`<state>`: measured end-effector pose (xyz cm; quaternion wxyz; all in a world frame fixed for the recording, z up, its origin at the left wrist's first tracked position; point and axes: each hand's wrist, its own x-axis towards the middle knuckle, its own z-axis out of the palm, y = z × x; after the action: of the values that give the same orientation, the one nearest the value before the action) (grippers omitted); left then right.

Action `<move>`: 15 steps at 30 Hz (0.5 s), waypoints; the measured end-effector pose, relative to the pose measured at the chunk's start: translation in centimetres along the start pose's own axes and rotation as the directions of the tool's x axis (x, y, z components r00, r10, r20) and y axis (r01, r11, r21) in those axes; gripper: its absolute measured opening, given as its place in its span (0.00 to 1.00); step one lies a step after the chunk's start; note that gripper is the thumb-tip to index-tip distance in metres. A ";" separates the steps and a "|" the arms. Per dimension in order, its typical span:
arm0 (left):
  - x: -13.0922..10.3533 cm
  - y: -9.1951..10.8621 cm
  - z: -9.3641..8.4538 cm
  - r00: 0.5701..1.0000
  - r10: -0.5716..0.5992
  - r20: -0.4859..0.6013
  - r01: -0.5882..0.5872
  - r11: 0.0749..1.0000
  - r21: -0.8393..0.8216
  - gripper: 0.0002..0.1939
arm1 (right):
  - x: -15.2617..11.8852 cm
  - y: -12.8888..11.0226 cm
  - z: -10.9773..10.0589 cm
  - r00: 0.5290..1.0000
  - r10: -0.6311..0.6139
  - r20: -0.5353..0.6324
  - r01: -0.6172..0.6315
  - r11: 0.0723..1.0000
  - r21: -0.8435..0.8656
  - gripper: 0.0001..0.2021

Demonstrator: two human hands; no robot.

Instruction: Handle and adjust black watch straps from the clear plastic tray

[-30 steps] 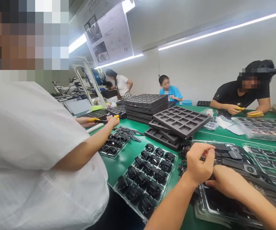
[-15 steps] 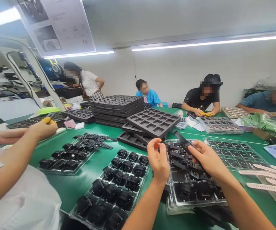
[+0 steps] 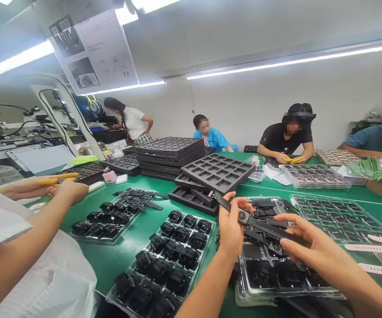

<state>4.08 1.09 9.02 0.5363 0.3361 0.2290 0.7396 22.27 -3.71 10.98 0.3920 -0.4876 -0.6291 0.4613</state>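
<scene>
Since half a second ago both hands have met at frame centre: left hand (image 3: 231, 229) grips the black watch (image 3: 244, 217) case, right hand (image 3: 313, 247) pinches its strap, stretching it flat above the clear tray (image 3: 277, 287).

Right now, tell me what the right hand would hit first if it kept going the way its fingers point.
The right hand points left, toward the left hand. Its fingertips already touch the black watch strap held between both hands, so the strap comes first, then probably the left hand; depth is unclear.
</scene>
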 end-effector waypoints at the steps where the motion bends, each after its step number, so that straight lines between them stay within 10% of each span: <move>1: 0.0 -0.1 -0.1 1.000 0.019 0.021 -0.020 0.998 0.063 0.16 | 0.0 0.5 -0.1 0.998 -0.025 -0.052 0.030 0.996 0.088 0.21; 7: -0.8 -1.2 -1.5 0.853 -0.036 0.520 -0.375 0.652 0.660 0.13 | 1.1 2.2 1.3 0.909 -0.301 -0.288 0.345 0.932 0.114 0.17; 10: -0.9 -1.4 -2.2 0.746 -0.013 0.666 -0.601 0.416 0.682 0.21 | 1.6 1.9 2.3 0.847 -0.370 -0.382 0.452 0.880 0.149 0.16; 15: -0.6 -0.9 -2.1 0.661 0.022 0.750 -0.735 0.223 0.641 0.26 | 2.3 1.1 3.0 0.890 -0.355 -0.286 0.403 0.906 0.130 0.15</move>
<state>3.19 0.81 6.86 0.0709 0.8371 0.3231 0.4357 19.24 -1.98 9.21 0.5964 -0.3715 -0.6105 0.3654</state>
